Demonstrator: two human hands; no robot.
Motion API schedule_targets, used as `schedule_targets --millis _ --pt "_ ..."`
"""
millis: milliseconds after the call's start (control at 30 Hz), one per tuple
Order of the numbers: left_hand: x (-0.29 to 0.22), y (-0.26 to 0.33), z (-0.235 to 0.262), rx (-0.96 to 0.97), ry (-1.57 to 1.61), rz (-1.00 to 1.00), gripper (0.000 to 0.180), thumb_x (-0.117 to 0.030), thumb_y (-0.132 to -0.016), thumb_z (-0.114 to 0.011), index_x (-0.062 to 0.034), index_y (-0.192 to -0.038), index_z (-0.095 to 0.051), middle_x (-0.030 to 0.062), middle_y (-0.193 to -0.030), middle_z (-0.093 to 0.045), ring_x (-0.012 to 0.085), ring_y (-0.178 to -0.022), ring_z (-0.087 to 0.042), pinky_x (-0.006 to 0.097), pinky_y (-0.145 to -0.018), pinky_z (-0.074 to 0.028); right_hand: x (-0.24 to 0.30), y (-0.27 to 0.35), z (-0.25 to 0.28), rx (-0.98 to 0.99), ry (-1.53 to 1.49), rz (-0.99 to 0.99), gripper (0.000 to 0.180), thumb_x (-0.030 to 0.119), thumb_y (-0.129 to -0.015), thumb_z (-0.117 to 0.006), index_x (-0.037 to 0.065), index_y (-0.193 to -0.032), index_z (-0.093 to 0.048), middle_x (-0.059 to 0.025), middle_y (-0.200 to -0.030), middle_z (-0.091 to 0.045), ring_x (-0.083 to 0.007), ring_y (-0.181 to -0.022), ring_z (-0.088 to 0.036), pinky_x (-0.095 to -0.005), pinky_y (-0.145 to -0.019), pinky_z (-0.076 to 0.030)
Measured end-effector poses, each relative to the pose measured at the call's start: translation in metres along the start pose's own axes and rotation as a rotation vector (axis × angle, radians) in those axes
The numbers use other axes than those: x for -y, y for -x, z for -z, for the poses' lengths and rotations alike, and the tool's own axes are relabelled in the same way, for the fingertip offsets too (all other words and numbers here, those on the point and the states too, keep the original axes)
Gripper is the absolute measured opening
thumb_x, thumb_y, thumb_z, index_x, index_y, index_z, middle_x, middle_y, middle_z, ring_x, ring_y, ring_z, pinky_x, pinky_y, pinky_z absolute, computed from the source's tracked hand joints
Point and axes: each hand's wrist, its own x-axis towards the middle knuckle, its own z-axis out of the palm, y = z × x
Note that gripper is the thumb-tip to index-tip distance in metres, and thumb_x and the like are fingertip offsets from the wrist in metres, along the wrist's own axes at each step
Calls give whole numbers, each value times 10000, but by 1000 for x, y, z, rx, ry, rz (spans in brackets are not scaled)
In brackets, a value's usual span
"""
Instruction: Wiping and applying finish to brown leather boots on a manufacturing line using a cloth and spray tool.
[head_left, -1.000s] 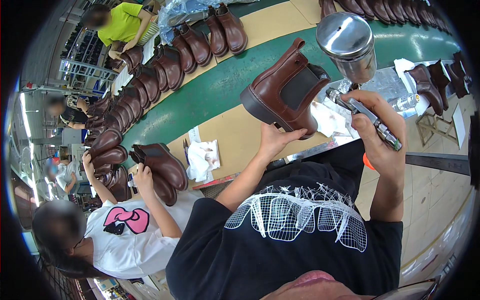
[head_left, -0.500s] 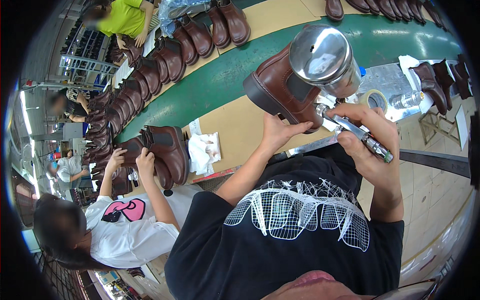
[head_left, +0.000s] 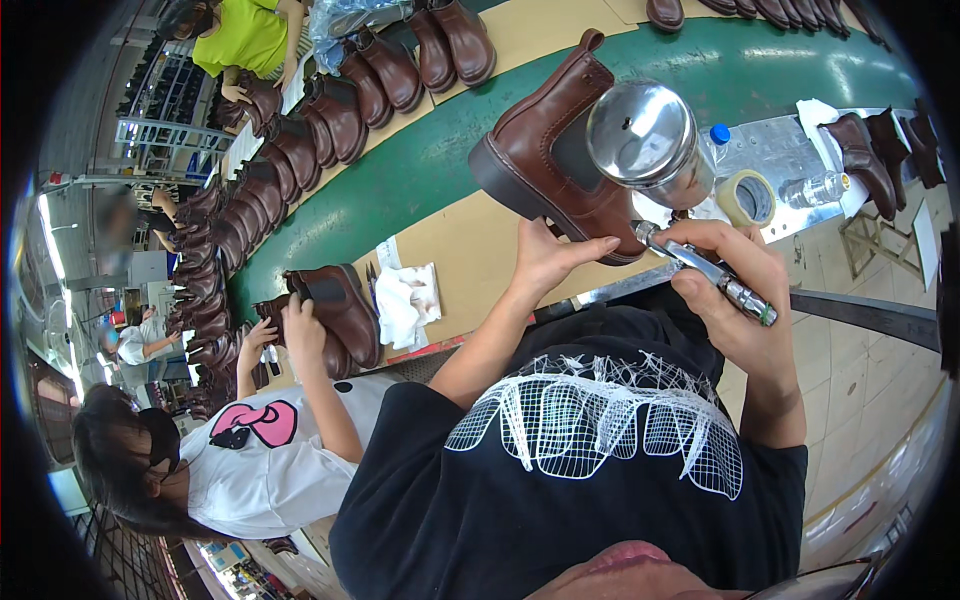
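The brown leather ankle boot with a dark elastic side panel and black sole has swung round in the last second: a second ago it lay tipped over with its sole facing down-left and its shaft pointing up-right, and now it is held with the sole to the left and the pull-tab at the top, raised off the tan workbench top. The left hand supports it from below — palm up, fingers spread and lying along the lower edge near the toe.

The right hand is wrapped round the slim metal body of a spray gun with a polished steel cup on top. The cup stood apart from the boot, to its right, a second ago; now it sits directly in front of the boot's side panel (the nozzle itself is hidden behind the cup, so contact or gap cannot be told). Judging by this, the gun has been brought to bear on the boot's flank.

Beside them on the bench lie a roll of beige tape and a crumpled white cloth. To the left, a co-worker in a white shirt handles another brown boot.
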Motion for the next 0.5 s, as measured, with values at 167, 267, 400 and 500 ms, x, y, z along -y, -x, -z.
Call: schedule_targets --millis 167,267,400,500 --pt "-3 1 0 -12 2 -21 751 -115 -617 -943 62 -1227 -541 154 -1138 -663 245 -1022 -676 373 -872 -576 -6 4 3 -51 -10 -51 236 161 -841 -752 24 -1024 -693 -69 -833 -695 -153 -697 -645 -269 -666 -404" --pt "-4 3 -1 -17 -9 -25 720 -116 -620 -938 65 -1203 -556 159 -1133 -667 249 -1024 -676 381 -885 -572 -9 4 5 -86 -47 -41 235 153 -846 -748 9 -1022 -687 -75 -838 -691 -152 -714 -652 -258 -664 -414" --pt "-4 5 1 20 8 -14 688 -111 -624 -930 69 -1183 -572 166 -1120 -673 247 -1025 -675 382 -894 -567 -7 4 12 -83 -41 -80 235 144 -851 -746 -9 -1017 -681 -95 -858 -692 -156 -738 -660 -260 -695 -443" --pt "-4 8 2 28 -58 -17 648 -96 -636 -917 72 -1168 -586 166 -1098 -683 237 -1017 -677 368 -874 -570 -8 5 13 -138 -55 -59 232 134 -859 -739 -21 -1020 -677 -101 -870 -694 -160 -758 -665 -268 -721 -471"
